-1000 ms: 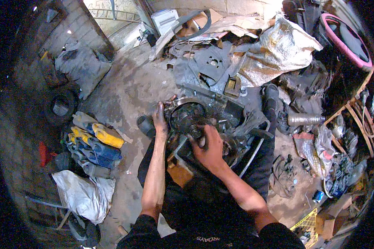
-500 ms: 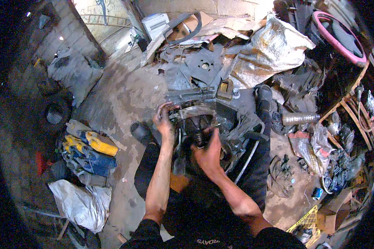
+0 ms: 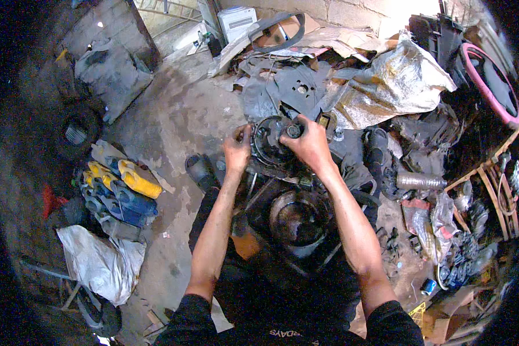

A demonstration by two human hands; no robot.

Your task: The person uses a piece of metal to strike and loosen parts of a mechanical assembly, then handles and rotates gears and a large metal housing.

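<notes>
A greasy, round dark metal part with a ringed rim is held out in front of me. My left hand grips its left edge, the thumb pressed against the rim. My right hand is closed around its right side, at a small round hub. Closer to my body, between my legs, sits a round dark metal housing with an oily, hollow-looking face; neither hand touches it. The fingertips behind the held part are hidden.
Flattened dark sheeting and a silvery sack lie beyond my hands. Yellow and blue containers and a white sack stand on the left. At the right are a metallic cylinder, plastic bags and a blue can.
Both hands have moved up and away from my body with the round metal part, which is now tilted differently. The round housing between my legs has come into view.
</notes>
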